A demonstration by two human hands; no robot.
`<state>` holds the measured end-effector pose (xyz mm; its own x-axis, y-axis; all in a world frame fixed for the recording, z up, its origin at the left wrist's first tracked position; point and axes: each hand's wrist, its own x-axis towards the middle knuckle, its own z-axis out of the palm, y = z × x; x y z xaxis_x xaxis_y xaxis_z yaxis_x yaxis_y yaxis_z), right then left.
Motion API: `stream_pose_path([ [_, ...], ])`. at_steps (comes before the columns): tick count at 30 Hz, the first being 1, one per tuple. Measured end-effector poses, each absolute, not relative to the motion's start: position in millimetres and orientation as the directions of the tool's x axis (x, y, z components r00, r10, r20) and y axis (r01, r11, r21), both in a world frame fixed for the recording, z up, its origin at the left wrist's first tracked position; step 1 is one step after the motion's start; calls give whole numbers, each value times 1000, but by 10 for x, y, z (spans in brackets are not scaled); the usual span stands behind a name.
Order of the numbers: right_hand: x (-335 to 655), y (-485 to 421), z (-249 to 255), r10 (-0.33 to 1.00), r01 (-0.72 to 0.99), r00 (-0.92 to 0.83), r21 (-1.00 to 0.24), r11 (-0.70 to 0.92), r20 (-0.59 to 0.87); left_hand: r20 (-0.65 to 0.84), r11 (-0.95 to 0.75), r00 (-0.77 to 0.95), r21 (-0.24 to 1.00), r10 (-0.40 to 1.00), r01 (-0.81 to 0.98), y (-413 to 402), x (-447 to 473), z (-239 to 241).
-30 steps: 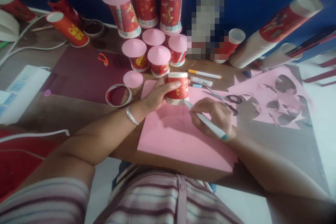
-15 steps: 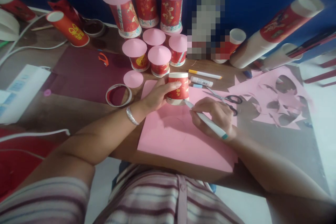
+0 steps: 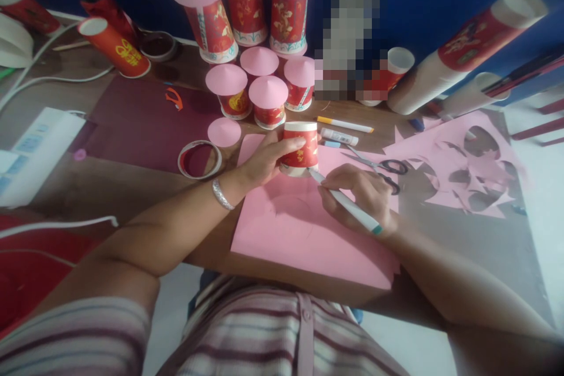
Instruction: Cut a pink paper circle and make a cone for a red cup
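Observation:
My left hand point(image 3: 268, 155) is closed around a short red cardboard tube point(image 3: 304, 155) with gold patterns and white bands at top and bottom, thumb across its front. Between the fingers of my right hand point(image 3: 359, 194) is a white marker with a green end point(image 3: 355, 210). Its tip meets the tube's lower white band; any mark there is too small to make out. Below both hands lies a pink paper sheet point(image 3: 282, 241) with a faint curved outline. Black-handled scissors point(image 3: 392, 167) rest just beyond my right hand.
Behind stand several red tubes with pink cone tops point(image 3: 268, 94). A yellow-capped marker point(image 3: 346, 124) and a glue stick point(image 3: 339, 136) lie past the sheet. At right are pink paper offcuts point(image 3: 440, 155); at left, a tape roll point(image 3: 180, 158) and a pink disc point(image 3: 224, 132).
Almost nothing differs. Both hands, the tube and the marker keep nearly the same places, with the marker tip still at the tube's lower band.

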<state>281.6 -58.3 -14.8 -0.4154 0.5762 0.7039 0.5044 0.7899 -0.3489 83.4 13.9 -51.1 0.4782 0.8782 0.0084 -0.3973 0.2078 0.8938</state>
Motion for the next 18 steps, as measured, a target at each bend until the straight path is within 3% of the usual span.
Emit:
stream_pose_path([
  [18, 2820, -573, -165, 576, 514, -428, -337, 789, 697, 12, 198, 473, 898, 881, -392, 122, 829, -522],
])
